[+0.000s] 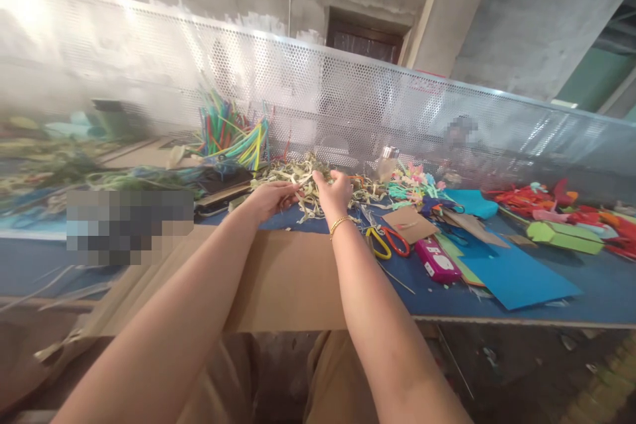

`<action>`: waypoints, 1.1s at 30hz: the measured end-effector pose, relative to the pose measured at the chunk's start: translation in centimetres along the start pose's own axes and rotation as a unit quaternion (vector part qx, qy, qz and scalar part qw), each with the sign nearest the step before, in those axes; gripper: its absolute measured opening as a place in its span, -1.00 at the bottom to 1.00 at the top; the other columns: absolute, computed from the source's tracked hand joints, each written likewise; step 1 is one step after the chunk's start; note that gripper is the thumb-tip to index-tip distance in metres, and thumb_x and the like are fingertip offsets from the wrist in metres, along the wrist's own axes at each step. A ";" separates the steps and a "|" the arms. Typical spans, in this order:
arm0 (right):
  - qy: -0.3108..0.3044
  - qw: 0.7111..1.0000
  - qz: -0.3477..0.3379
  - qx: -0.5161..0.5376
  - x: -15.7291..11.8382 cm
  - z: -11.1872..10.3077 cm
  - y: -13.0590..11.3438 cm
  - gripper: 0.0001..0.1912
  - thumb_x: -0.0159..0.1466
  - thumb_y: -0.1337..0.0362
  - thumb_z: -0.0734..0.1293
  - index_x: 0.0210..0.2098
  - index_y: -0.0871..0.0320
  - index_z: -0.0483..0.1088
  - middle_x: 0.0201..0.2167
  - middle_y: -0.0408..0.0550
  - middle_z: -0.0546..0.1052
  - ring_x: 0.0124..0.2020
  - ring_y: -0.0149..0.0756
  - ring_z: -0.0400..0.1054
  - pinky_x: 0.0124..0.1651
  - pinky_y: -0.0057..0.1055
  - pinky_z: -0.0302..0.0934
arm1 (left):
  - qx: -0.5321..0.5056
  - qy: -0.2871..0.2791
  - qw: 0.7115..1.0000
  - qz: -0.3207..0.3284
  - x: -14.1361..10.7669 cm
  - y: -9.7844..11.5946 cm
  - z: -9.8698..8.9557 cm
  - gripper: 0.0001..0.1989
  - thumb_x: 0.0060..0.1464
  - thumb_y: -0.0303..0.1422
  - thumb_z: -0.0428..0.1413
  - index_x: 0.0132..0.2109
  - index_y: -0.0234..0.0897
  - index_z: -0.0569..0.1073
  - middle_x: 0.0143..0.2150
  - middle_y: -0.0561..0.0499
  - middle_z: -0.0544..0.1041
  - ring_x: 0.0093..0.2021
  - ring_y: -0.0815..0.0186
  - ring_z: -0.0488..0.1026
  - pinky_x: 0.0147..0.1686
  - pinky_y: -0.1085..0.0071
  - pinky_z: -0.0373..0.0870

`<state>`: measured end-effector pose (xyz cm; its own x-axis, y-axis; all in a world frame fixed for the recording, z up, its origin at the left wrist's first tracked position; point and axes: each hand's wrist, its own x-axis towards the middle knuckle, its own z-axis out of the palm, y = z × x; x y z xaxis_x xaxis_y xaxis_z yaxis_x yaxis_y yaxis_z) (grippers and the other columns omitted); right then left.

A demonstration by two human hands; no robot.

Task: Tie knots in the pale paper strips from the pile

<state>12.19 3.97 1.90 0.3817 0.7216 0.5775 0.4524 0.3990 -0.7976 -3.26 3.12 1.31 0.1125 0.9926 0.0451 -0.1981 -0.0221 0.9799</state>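
Screen of perforated metal (497, 119) stands beyond the grip, perhaps to keep materials from sliding off the back of the blue table (601, 285). Nearer the person than the grip, a cardboard sheet (288, 278) lies flat under the forearms, likely as a work mat. Right of the grip rests a blue sheet (527, 275); just beneath and behind it, a pile of pale strips (314, 202), close enough to draw from. The left hand (275, 197) appears pinched on 1 pale strip; the right hand (335, 192) has its thumb beside that strip, but whether it grips cannot be told. Just right of the grip lie a purple box (437, 262) and scissor handles (386, 256), probably for easy reach. Smallest, the pale strip (304, 180) spans the 2 hands.
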 end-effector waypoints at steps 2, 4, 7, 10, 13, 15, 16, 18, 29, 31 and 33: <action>-0.094 0.993 0.059 0.044 -0.2 0.6 0.5 -0.56 0.01 -0.06 0.38 -0.36 0.22 0.48 -0.34 0.03 0.55 -0.23 -0.22 0.40 -0.15 -0.35 0.23 | 0.002 0.004 1.000 -0.002 -0.1 0.1 0.2 -0.77 -0.22 -0.33 0.36 -0.41 -0.36 0.53 -0.41 -0.06 0.56 -0.52 0.48 0.41 -0.61 0.62 0.25; -0.174 0.976 0.077 0.106 -0.4 1.2 0.9 -0.63 0.04 -0.03 0.36 -0.44 0.19 0.48 -0.50 -0.10 0.53 -0.40 -0.34 0.38 -0.29 -0.45 0.21 | 0.014 -0.003 1.000 -0.001 -0.2 0.1 0.3 -0.78 -0.24 -0.34 0.37 -0.42 -0.36 0.54 -0.45 -0.05 0.55 -0.52 0.47 0.41 -0.59 0.61 0.27; -0.178 0.972 0.059 0.138 -0.5 1.5 1.1 -0.73 0.04 0.07 0.37 -0.52 0.17 0.46 -0.60 -0.21 0.46 -0.51 -0.45 0.28 -0.38 -0.52 0.14 | 0.033 -0.020 0.999 -0.004 -0.2 0.0 0.3 -0.78 -0.27 -0.35 0.37 -0.42 -0.35 0.56 -0.47 -0.04 0.55 -0.50 0.45 0.42 -0.56 0.58 0.30; -0.136 0.980 0.055 0.133 -0.4 1.5 1.1 -0.75 0.05 0.10 0.36 -0.58 0.17 0.41 -0.67 -0.26 0.36 -0.56 -0.49 0.19 -0.43 -0.55 0.07 | 0.046 -0.035 0.998 -0.012 0.0 -0.1 0.1 -0.78 -0.26 -0.36 0.37 -0.39 -0.33 0.58 -0.49 -0.01 0.53 -0.52 0.45 0.41 -0.55 0.56 0.31; -0.109 0.983 0.061 0.133 -0.2 1.7 1.3 -0.74 0.05 0.08 0.36 -0.56 0.17 0.41 -0.66 -0.27 0.35 -0.56 -0.49 0.18 -0.44 -0.55 0.06 | 0.042 -0.046 0.998 -0.008 0.2 -0.2 -0.1 -0.76 -0.27 -0.37 0.37 -0.36 -0.33 0.58 -0.51 -0.01 0.52 -0.55 0.45 0.40 -0.56 0.55 0.32; -0.103 0.983 0.061 0.138 -0.1 1.9 1.6 -0.73 0.06 0.07 0.35 -0.53 0.17 0.43 -0.61 -0.25 0.39 -0.54 -0.49 0.22 -0.43 -0.55 0.08 | 0.028 -0.049 0.998 -0.003 0.2 -0.2 0.1 -0.78 -0.26 -0.38 0.37 -0.37 -0.35 0.57 -0.52 -0.01 0.51 -0.55 0.46 0.40 -0.56 0.57 0.33; -0.104 0.982 0.060 0.143 0.0 2.0 1.7 -0.72 0.07 0.06 0.34 -0.50 0.17 0.44 -0.58 -0.23 0.42 -0.52 -0.48 0.24 -0.41 -0.55 0.10 | 0.015 -0.047 0.999 0.000 0.1 -0.2 0.2 -0.80 -0.23 -0.40 0.36 -0.38 -0.37 0.56 -0.52 -0.02 0.51 -0.55 0.47 0.40 -0.56 0.58 0.32; -0.103 0.982 0.057 0.146 0.2 1.9 1.8 -0.70 0.09 0.04 0.33 -0.43 0.18 0.45 -0.50 -0.18 0.48 -0.47 -0.45 0.30 -0.37 -0.54 0.14 | -0.027 -0.027 0.999 0.013 -0.1 0.0 0.5 -0.86 -0.14 -0.43 0.32 -0.40 -0.40 0.54 -0.51 -0.04 0.51 -0.54 0.46 0.41 -0.56 0.60 0.33; -0.213 0.970 -0.080 -0.085 -2.8 0.9 -1.7 -0.71 0.19 0.03 0.31 -0.38 0.09 0.54 -0.45 -0.08 0.57 -0.40 -0.33 0.39 -0.36 -0.48 0.10 | -0.151 0.036 0.985 0.069 0.0 0.2 0.2 -0.85 -0.01 -0.53 0.17 -0.22 -0.32 0.48 -0.33 -0.05 0.56 -0.45 0.38 0.48 -0.39 0.43 0.40; -0.238 0.964 -0.086 -0.086 -3.2 1.5 -1.6 -0.75 0.18 0.08 0.32 -0.36 0.09 0.55 -0.43 -0.08 0.58 -0.38 -0.34 0.39 -0.36 -0.48 0.10 | -0.153 0.035 0.985 0.073 0.2 -0.1 0.3 -0.84 -0.03 -0.52 0.19 -0.23 -0.32 0.49 -0.38 -0.02 0.55 -0.50 0.42 0.44 -0.42 0.47 0.37; -0.246 0.963 -0.076 -0.079 -3.2 1.9 -1.2 -0.76 0.19 0.11 0.31 -0.37 0.10 0.54 -0.43 -0.08 0.57 -0.38 -0.35 0.38 -0.35 -0.49 0.10 | -0.151 0.031 0.986 0.070 0.3 -0.3 0.5 -0.83 -0.05 -0.50 0.21 -0.23 -0.32 0.50 -0.40 -0.01 0.55 -0.53 0.45 0.40 -0.45 0.49 0.34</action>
<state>8.92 2.27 0.71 -0.1100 0.8580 0.5017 0.6048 0.4583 -0.6513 -2.67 3.37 1.11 0.0056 0.9880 0.1544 -0.4893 -0.1320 0.8621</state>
